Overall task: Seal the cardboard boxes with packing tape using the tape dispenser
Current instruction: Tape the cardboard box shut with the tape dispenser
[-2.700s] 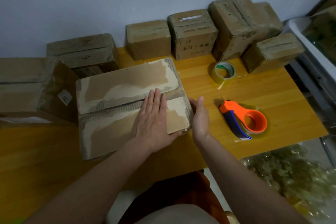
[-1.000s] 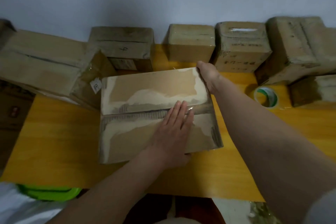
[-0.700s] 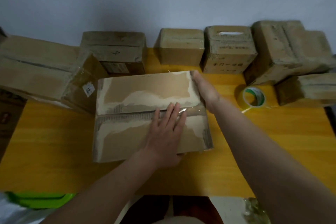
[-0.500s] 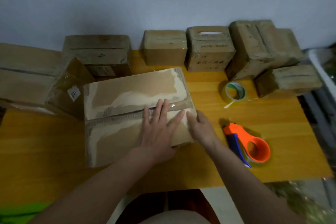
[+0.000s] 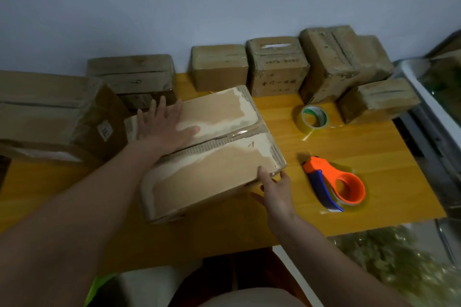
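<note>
Head view, sealing task in progress. The working box lay skewed near the middle of the worktop, its centre seam showing clear tape only along the right-hand part; toward the left the corrugated flap edge looked bare, so I judged this box partly sealed at best. My left hand rested flat, fingers straight and spread, on the far-left part of the lid. My right hand touched the box's near-right corner with relaxed fingers, grasping nothing that I could make out. The tape dispenser, orange with a blue blade guard, lay unheld on the worktop just right of the box. A loose tape roll sat beyond it, near the back row of boxes, which appeared already taped. A larger box stood close against the working box on the left. Open room was, in my judgement, tight to the left and rear; bare worktop remained to the right and along the near edge, where the box's corner sat closest.
</note>
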`<state>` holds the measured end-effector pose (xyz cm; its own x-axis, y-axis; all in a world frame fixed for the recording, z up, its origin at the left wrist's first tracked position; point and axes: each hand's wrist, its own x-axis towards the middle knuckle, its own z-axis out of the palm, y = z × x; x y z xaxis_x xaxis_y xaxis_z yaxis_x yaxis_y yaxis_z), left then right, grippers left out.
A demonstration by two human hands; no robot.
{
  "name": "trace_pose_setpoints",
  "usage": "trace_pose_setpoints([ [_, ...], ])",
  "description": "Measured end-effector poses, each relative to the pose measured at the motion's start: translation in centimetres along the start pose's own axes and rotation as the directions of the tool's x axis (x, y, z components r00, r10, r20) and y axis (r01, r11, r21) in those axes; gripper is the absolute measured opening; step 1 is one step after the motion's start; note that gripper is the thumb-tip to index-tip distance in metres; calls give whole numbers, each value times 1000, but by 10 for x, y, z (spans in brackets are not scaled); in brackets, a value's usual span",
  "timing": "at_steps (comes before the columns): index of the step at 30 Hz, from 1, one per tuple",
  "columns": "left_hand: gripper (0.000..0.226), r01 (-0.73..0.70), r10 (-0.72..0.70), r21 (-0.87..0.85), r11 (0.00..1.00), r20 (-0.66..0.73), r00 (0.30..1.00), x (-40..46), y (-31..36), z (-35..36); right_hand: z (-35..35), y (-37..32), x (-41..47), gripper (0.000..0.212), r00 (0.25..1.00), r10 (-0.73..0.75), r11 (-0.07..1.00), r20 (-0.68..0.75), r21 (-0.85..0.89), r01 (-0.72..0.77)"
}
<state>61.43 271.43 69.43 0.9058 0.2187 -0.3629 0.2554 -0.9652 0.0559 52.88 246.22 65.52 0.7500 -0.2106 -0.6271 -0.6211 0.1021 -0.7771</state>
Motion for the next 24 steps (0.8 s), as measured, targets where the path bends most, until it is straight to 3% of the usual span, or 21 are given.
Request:
trace_pose_setpoints([
  [5, 93, 88, -87, 15, 996, -53, 995, -14, -4, -3, 9, -36, 16, 35, 999, -43, 999, 26, 18, 43],
  [8, 81, 158, -159, -62, 986, -8, 987, -38, -4, 1, 7, -76, 44, 39, 999, -17, 997, 45, 80, 13],
  [11, 77, 210, -190, -305, 929, 92, 977, -63, -6, 23, 6, -99, 48, 51, 986, -61, 993, 157, 107, 45],
  [13, 88, 126, -141, -462, 878, 3, 990, -80, -4, 46, 6, -96, 36, 59, 979, -118, 977, 164, -157, 144],
  [16, 94, -183, 41, -445, 877, -310, 950, -97, -1, 75, -2, -65, 12, 54, 955, -174, 787, 239, -549, 281],
  [20, 86, -247, 74, -402, 882, -399, 914, -114, 10, 90, -3, -48, 10, 58, 909, -236, 681, 343, -609, 406],
  [24, 82, -281, 120, -343, 896, -422, 899, -145, 32, 106, -4, -83, 40, 56, 834, -109, 729, 541, -527, 436],
])
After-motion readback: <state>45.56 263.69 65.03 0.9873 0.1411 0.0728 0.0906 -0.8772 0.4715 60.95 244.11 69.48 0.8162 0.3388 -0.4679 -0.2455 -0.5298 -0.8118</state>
